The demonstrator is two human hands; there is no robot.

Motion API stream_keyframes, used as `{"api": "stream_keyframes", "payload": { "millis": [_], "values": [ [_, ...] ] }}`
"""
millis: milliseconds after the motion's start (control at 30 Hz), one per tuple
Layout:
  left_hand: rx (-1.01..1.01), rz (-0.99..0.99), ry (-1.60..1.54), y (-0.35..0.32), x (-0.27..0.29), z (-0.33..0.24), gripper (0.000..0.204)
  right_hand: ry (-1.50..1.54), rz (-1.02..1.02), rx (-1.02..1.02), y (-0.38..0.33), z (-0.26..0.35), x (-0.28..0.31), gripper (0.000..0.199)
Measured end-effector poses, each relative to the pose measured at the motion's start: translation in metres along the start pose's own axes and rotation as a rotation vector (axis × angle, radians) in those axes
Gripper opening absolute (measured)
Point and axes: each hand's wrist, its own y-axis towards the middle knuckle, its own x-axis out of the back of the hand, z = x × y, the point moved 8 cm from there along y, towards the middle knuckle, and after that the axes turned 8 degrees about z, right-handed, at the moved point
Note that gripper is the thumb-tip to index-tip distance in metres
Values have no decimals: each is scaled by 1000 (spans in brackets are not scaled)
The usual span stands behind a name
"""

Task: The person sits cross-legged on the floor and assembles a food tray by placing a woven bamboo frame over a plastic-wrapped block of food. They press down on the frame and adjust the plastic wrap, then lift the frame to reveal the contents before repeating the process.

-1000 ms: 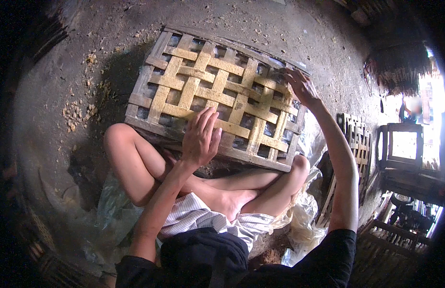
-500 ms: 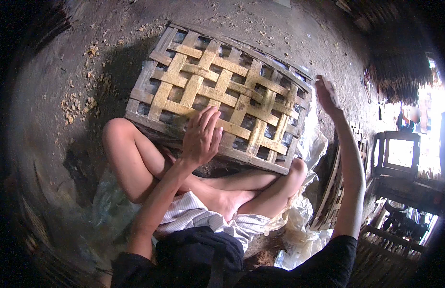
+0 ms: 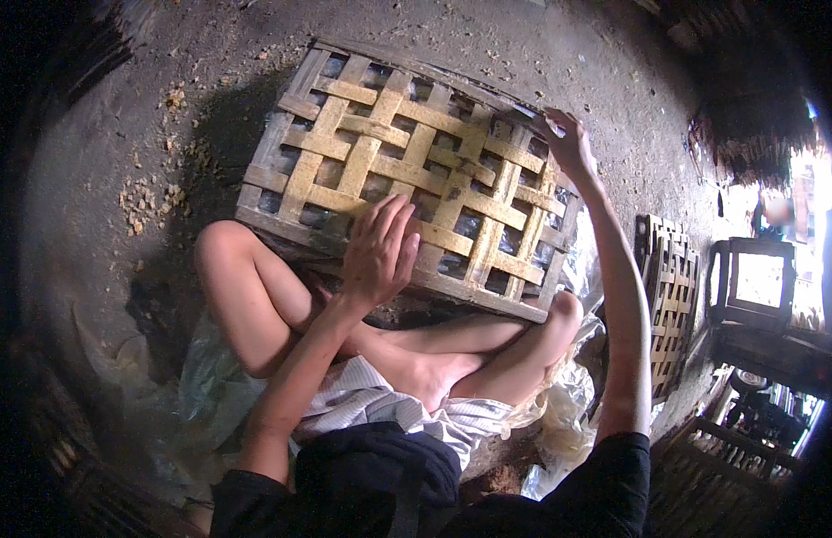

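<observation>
Roughly, from above:
Crate (image 3: 407,170): woven bamboo, on the dirt floor against the sitter's crossed legs.
Left hand (image 3: 380,255): flat on the near edge, fingers spread, gripping nothing.
Right hand (image 3: 568,143): at the far right corner, fingers curled on the rim; how firm the hold is cannot be told.
Risk: splinters from the rough strips; a one-corner pull could probably tip the crate onto the shins.
Count: one crate in hand, one more woven panel (image 3: 671,300) leaning at right, two hands.
</observation>
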Motion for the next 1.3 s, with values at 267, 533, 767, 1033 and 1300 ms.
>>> {"api": "stream_keyframes", "payload": {
  "millis": [267, 533, 767, 1033, 1300],
  "values": [
    [20, 13, -3, -4, 4, 7, 45, 257, -80, -91, 4, -14, -34, 18],
    [-29, -24, -93, 7, -4, -10, 46, -710, -354, -1022, -35, -291, 135, 40],
    [34, 20, -1, -3, 5, 4, 48, -470, -213, -361, 10, -103, 41, 49],
    [65, 29, 62, -13, -15, 12, 53, 27, -127, 206, 81, 148, -91, 44],
    [92, 30, 23, -24, -12, 26, 55, 357, 45, 29, 113, 131, -135, 20]
  ]
}}
